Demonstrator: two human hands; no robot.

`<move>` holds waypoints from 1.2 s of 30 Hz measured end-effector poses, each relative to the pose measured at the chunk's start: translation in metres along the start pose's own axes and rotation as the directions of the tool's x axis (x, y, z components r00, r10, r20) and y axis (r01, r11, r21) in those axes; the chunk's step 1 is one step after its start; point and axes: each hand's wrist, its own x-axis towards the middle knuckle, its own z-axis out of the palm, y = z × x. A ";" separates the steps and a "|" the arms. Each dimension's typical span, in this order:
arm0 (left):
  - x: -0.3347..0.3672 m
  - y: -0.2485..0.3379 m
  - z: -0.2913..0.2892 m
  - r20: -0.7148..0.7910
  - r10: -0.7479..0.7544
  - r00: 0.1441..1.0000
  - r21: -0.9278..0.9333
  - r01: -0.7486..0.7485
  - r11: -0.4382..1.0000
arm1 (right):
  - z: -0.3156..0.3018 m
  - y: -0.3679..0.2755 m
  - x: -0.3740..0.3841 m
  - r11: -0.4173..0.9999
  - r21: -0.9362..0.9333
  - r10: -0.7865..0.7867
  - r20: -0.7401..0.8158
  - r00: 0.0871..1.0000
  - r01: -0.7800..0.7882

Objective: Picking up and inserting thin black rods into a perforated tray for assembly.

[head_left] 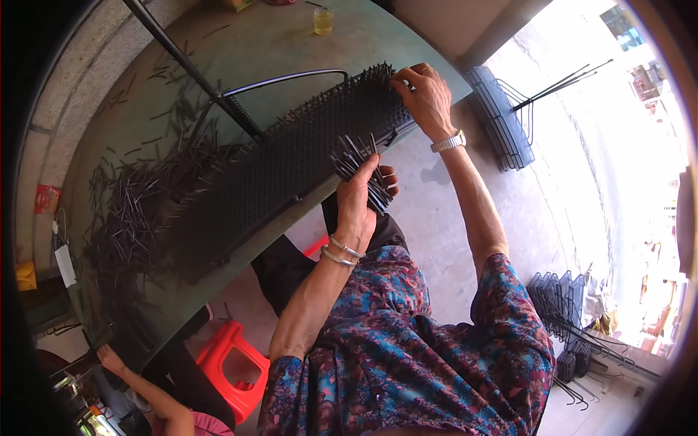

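My left hand [355,200] is closed around a bundle of thin dark rods [353,157], which stick out past the thumb and below the fingers. It is just in front of a long dark rack [291,171], full of small holes, lying along the table's near edge. At the rack's far right end, short dark rods [374,76] stand up close together. There my right hand [427,102] has its fingers pinched together at the rack's corner. Whatever its fingertips hold is too small and dark to make out.
Many loose dark rods [134,211] lie heaped on the green table [247,47]. A glass of yellow liquid [323,22] stands at the back. A metal bar [190,65] slants across the rack. More racks [500,120] stand on the floor at right. Lower left are a red stool [231,370] and another person's arm [149,396].
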 end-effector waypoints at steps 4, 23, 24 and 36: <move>-0.001 0.001 0.002 -0.020 -0.001 1.000 -0.040 0.000 0.999 | -0.001 -0.006 0.001 0.998 -0.047 -0.033 -0.039 0.999 0.031; -0.002 0.006 0.001 0.012 0.048 0.999 0.095 -0.049 0.994 | -0.041 -0.041 -0.018 0.625 0.542 -0.132 0.782 0.609 -0.561; -0.001 0.005 0.001 0.021 0.030 0.999 0.119 -0.032 0.992 | -0.042 -0.041 -0.018 0.629 0.538 -0.124 0.782 0.610 -0.561; 0.015 -0.005 -0.009 0.044 -0.104 0.994 -0.084 0.108 0.991 | -0.036 -0.030 0.015 0.774 0.564 0.235 0.168 0.957 -0.289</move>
